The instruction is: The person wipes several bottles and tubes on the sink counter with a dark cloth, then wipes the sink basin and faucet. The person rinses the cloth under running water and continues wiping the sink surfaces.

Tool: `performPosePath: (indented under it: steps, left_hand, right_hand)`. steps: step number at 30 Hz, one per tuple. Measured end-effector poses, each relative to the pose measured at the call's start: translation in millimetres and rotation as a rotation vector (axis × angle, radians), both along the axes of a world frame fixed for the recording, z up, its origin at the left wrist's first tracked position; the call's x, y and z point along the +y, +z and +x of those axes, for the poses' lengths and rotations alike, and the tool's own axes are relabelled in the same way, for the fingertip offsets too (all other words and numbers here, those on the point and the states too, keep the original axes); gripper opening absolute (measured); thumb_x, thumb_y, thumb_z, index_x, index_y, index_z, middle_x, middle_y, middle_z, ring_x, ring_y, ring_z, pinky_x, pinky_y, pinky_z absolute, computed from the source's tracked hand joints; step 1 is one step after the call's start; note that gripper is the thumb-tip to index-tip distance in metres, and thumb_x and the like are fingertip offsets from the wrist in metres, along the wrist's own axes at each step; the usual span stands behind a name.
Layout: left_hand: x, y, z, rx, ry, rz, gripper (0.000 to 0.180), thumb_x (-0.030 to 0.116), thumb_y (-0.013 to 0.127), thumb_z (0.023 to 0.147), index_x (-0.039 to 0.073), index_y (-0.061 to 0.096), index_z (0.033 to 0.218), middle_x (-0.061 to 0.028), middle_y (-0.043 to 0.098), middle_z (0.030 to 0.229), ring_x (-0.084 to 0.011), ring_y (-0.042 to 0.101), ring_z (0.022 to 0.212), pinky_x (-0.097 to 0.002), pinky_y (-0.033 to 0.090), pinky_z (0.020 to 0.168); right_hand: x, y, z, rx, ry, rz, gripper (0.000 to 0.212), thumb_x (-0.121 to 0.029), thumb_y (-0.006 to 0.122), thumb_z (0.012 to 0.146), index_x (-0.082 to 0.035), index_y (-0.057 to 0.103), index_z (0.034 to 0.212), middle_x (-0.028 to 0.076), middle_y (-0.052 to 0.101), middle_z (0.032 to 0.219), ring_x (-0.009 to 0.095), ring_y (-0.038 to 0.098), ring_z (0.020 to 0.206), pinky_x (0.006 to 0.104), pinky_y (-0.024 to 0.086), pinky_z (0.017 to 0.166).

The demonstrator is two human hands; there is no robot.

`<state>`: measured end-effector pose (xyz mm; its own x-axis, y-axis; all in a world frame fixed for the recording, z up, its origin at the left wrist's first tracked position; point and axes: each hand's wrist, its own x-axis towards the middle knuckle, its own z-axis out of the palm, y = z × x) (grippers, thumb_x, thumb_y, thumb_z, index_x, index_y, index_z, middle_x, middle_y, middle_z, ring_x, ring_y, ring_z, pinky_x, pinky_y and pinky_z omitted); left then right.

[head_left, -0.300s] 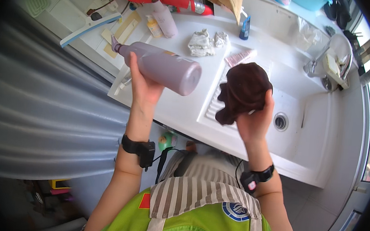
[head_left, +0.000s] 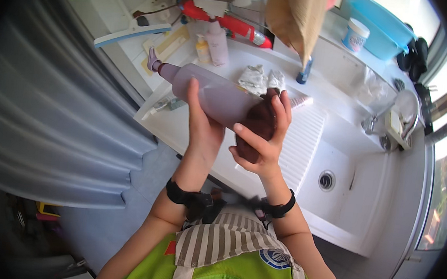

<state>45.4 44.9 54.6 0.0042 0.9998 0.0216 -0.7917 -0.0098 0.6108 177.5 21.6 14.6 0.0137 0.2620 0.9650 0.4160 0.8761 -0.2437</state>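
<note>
Two hands up in front of the chest, both wearing black wrist straps. The left hand [head_left: 203,130] is wrapped around the middle of a mauve spray bottle [head_left: 211,96], fingers curled round its body, thumb up along the near side. The bottle lies tilted, nozzle end pointing up-left, held in the air above the white counter [head_left: 182,128]. The right hand [head_left: 263,143] has its fingers spread, pressing a dark brown cloth [head_left: 259,124] flat against the bottle's lower end. Past that there's the ribbed drainboard [head_left: 302,146] and the sink [head_left: 337,181] with its round drain. Further back: a crumpled pale rag [head_left: 255,78], two small bottles, a red tool, a squeegee and a blue tub [head_left: 387,26].
</note>
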Motion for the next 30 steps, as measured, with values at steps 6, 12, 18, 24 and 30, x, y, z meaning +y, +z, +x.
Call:
performPosePath:
  steps: [6,12,18,24,30]
  left_hand:
    - [1,-17,-6,-0.061,0.183,0.01,0.061,0.047,0.058,0.091,0.008,0.036,0.134,-0.0058,0.049,0.123,-0.0185,0.05,0.114,-0.0366,0.041,0.098]
    - [6,-38,-10,0.095,0.333,0.066,0.064,0.05,0.052,0.092,0.009,0.034,0.137,-0.0077,0.05,0.124,-0.023,0.053,0.112,-0.0397,0.041,0.099]
    - [24,-60,-24,0.105,0.137,0.179,0.068,0.045,0.056,0.09,0.006,0.031,0.14,-0.0106,0.048,0.129,-0.0275,0.051,0.118,-0.0426,0.044,0.098]
    - [31,-56,-46,-0.003,-0.097,0.203,0.071,0.051,0.058,0.09,0.002,0.036,0.136,-0.0142,0.054,0.122,-0.029,0.057,0.112,-0.0433,0.05,0.091]
    - [29,-47,-44,0.06,-0.009,-0.016,0.073,0.063,0.047,0.091,0.005,0.039,0.136,-0.0108,0.053,0.125,-0.0254,0.056,0.113,-0.0405,0.047,0.095]
  right_hand:
    - [9,-9,-24,0.288,0.098,-0.159,0.029,-0.022,0.061,0.086,-0.009,0.062,0.112,0.02,0.043,0.126,0.036,0.043,0.116,0.0459,0.038,0.097]
    - [17,-8,-36,0.704,0.195,-0.591,0.027,-0.025,0.045,0.099,-0.004,0.057,0.112,0.008,0.053,0.108,0.018,0.05,0.102,0.0309,0.039,0.091]
    - [32,-6,-21,0.74,0.266,-0.862,0.025,-0.024,0.049,0.1,-0.003,0.058,0.11,0.003,0.056,0.101,0.012,0.049,0.089,0.0252,0.04,0.084]
    - [44,6,3,0.912,0.517,-1.195,0.048,-0.045,0.053,0.095,-0.009,0.051,0.125,0.005,0.057,0.093,0.015,0.054,0.077,0.0278,0.046,0.071]
    - [22,43,26,1.024,0.813,-0.987,0.069,-0.06,0.034,0.095,-0.011,0.038,0.143,0.013,0.056,0.118,0.025,0.056,0.099,0.0378,0.047,0.087]
